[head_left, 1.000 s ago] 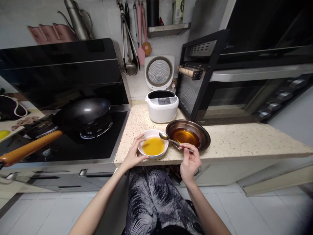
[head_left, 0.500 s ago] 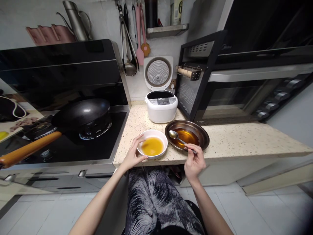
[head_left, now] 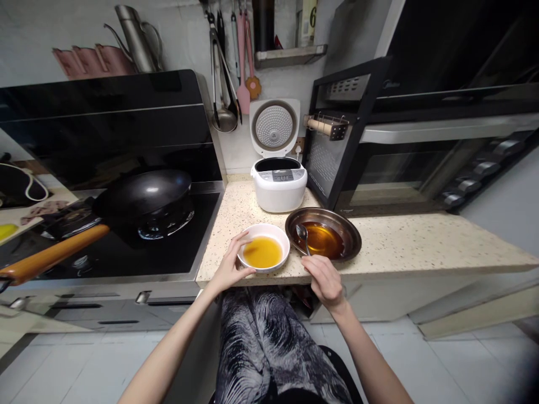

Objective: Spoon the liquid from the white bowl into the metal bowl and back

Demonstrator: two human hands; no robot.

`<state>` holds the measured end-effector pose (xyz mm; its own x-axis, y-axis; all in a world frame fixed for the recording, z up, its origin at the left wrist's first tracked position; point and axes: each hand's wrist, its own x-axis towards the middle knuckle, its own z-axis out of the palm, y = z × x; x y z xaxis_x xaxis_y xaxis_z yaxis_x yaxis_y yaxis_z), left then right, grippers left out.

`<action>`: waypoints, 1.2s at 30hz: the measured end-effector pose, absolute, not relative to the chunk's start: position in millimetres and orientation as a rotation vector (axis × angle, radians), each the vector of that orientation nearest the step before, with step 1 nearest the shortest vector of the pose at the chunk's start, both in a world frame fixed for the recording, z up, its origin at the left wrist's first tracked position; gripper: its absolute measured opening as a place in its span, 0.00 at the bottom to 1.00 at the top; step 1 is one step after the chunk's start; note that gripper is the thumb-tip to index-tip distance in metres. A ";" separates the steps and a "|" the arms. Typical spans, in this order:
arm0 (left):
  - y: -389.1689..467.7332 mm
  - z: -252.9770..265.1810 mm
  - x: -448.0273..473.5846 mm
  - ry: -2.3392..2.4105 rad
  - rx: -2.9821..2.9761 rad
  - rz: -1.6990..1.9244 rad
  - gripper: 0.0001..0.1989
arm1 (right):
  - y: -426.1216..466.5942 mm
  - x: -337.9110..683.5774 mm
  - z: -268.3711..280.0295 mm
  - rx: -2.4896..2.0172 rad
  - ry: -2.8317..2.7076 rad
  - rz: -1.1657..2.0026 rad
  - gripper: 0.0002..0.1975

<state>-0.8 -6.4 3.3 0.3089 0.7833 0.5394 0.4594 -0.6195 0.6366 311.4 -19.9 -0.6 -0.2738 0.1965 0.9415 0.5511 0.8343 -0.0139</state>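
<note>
While left hand point(head_left: 229, 268) cups bowl point(head_left: 263, 253) rim at 9 o'clock, fingers curled | right hand point(head_left: 323, 279) pinches spoon point(head_left: 302, 235) handle, tip in pan point(head_left: 323, 240) at 3 o'clock of bowl | bowl likely fragile, sloshy, grip rim; spoon stiff, oily-slick

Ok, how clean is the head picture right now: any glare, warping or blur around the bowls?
Head view: wide-angle warp bends the countertop and oven edges. Light glints on the metal dish rim and its amber liquid. The white bowl, spoon, left hand and right hand are sharp; frame corners go soft.
</note>
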 end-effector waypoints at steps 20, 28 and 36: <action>-7.7 6.0 0.5 1.101 2.204 1.228 0.38 | -43.6 272.8 10.5 -0.716 -1.392 -0.028 0.09; -7.7 6.6 0.5 1.114 2.224 1.215 0.38 | -44.2 241.9 9.1 -0.692 -1.505 0.114 0.09; -8.4 7.3 0.4 1.098 2.233 1.220 0.38 | -39.7 235.5 5.6 -0.687 -1.513 0.157 0.09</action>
<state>0.4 -8.4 7.3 0.3225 0.7760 0.5421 0.4573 -0.6291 0.6285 235.5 -39.7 5.6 0.0883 0.5032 0.8597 0.3163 0.8042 -0.5032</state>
